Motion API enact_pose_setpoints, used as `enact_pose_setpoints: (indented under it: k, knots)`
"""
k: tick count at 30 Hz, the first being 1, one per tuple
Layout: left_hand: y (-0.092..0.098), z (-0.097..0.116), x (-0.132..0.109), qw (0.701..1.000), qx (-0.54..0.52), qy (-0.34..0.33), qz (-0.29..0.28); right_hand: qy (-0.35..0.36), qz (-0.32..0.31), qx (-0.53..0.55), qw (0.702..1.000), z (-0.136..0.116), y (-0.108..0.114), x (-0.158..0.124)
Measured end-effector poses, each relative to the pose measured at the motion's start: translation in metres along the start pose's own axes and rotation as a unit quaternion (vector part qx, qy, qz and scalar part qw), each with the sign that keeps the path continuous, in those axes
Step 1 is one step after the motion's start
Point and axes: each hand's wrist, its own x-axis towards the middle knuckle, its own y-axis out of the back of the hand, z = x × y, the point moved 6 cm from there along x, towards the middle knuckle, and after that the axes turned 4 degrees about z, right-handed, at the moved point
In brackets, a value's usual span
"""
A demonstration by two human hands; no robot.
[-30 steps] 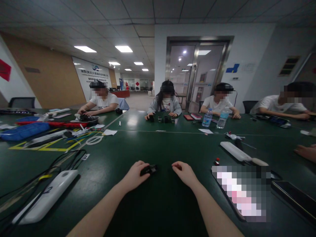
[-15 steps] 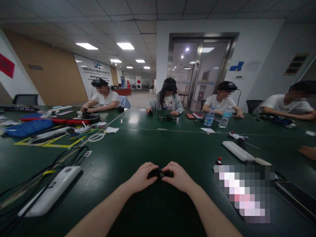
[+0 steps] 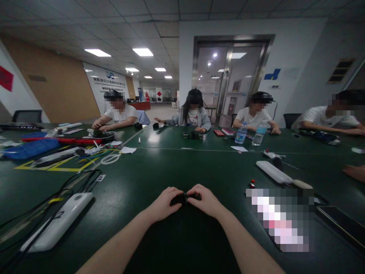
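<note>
Your left hand (image 3: 164, 201) and right hand (image 3: 207, 201) come together, clamped on a small black plastic object (image 3: 182, 198) between them, over the dark green surface (image 3: 137, 179). A long white plastic block (image 3: 58, 222) lies well left of your left hand.

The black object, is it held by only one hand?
No, the left hand and the right hand both hold the black object between them.

Dim room, white ceiling panels (image 3: 97, 52) overhead; glare on green table (image 3: 154, 139); dark shadow below left hand (image 3: 164, 203), right hand (image 3: 205, 201); edges bent, pixelated patch (image 3: 279, 220) lower rt.
</note>
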Motion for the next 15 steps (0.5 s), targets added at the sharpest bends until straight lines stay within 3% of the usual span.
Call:
enact_pose_setpoints:
  k: [7, 10, 13, 15]
  knots:
    - [-0.001, -0.003, -0.002, 1.000, -0.007, 0.000, -0.001, 0.018, -0.029, -0.039, 0.999, -0.005, -0.005, -0.004]
    - [-0.001, -0.003, -0.002, 1.000, -0.006, 0.004, -0.006, 0.005, -0.017, 0.000, 1.000, -0.005, -0.006, -0.003]
    - [0.000, -0.003, -0.002, 1.000, -0.010, 0.007, -0.007, -0.021, 0.066, 0.108, 0.992, 0.004, 0.004, 0.001]
    - [0.001, -0.004, -0.002, 1.000, -0.017, 0.011, -0.008, -0.061, 0.176, 0.216, 0.959, 0.023, 0.019, 0.003]
